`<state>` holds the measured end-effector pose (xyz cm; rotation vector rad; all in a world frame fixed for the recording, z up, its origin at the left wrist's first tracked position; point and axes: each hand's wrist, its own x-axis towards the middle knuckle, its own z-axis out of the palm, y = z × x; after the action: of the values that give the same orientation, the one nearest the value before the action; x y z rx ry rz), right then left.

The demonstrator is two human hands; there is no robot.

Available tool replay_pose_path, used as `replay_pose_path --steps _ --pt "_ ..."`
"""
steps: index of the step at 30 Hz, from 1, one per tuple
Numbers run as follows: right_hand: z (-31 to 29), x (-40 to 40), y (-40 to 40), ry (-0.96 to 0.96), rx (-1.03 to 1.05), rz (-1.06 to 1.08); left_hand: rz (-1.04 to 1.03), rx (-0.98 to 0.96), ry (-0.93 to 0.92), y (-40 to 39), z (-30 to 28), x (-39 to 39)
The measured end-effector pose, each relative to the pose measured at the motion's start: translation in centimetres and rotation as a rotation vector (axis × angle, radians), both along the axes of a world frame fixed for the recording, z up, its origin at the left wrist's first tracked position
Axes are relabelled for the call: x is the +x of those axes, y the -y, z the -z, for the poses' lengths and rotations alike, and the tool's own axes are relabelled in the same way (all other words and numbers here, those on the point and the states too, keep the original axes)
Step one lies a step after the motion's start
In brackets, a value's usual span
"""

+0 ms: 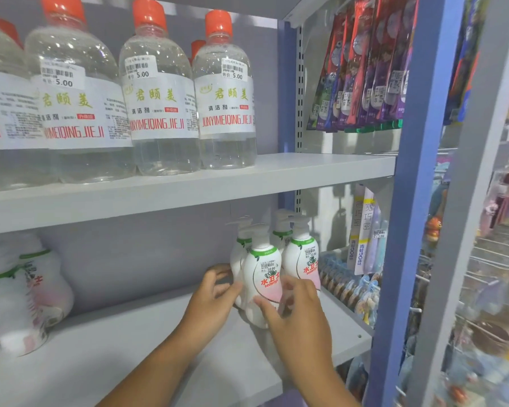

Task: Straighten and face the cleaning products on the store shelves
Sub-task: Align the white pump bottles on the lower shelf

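On the lower shelf stands a cluster of white pump bottles with green collars and pink bases. The front pump bottle faces me with its label. My left hand curls round its left side and my right hand holds its right side, fingers across the lower label. A second pump bottle stands just right of it, two more behind. Above, clear cleaner bottles with orange caps line the upper shelf, labels forward.
At the lower shelf's left end sit more white pump bottles, blurred. A blue upright post bounds the shelves on the right. Hanging toothbrush packs and small packets fill the bay beyond it.
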<state>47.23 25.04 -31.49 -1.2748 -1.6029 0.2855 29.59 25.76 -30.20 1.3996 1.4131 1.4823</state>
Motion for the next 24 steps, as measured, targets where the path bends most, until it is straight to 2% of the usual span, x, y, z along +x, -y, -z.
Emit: replay_pose_path --steps 3,4,8,12,17,24 --pt "-0.6 3.9 -1.0 -0.217 0.173 -0.034 -0.115 0.059 -0.124 1.2 0.1 1.3" --pt "-0.8 5.2 -1.9 -0.265 0.171 -0.049 -0.133 0.068 -0.164 1.5 0.3 2.1" --pt "-1.7 7.8 -5.5 -0.359 -0.272 -0.346 -0.228 0.074 -0.102 1.6 1.4 4.7" --pt "-1.6 7.5 -6.7 -0.393 -0.334 -0.514 -0.235 0.103 -0.090 1.5 1.8 5.0" --pt "-0.8 6.2 -6.8 -0.443 -0.315 -0.508 -0.172 0.069 -0.009 1.6 1.7 4.6" --pt "-0.7 5.7 -6.8 -0.399 -0.279 -0.493 -0.157 0.064 0.073 1.6 1.9 4.0"
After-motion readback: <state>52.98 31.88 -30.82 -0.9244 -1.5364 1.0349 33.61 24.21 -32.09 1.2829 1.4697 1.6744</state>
